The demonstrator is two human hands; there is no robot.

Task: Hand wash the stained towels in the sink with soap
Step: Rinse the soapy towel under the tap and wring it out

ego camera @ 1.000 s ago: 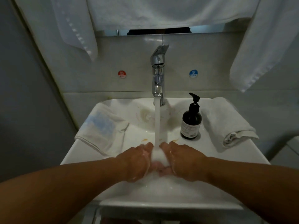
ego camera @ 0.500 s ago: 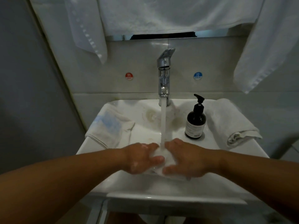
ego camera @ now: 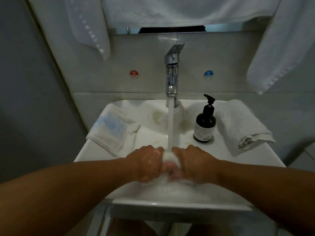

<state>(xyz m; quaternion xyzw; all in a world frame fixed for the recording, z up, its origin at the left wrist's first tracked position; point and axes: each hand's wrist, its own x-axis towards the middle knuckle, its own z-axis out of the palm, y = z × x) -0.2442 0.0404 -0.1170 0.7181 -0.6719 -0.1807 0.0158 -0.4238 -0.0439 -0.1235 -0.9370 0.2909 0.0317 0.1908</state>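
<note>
The left forearm [ego camera: 76, 184] and right forearm [ego camera: 259, 181] are bare down to the wrists. The left hand [ego camera: 147, 162] and right hand [ego camera: 197, 162] are wet, with glistening droplets across their backs.

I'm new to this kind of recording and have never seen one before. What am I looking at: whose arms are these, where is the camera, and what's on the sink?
There is no machine here: a person works with two bare hands. The view comes from one wide-angle camera worn on the person's head, looking forward and down, so the arms reach in from the bottom edge. The left hand and right hand both grip a wet towel, bunched between them under the water running from the faucet, above suds in the sink. On the sink's left rim lies a folded towel with a blue stain. On the right, a dark pump bottle stands beside a rolled white towel. More white towels hang above.
</note>
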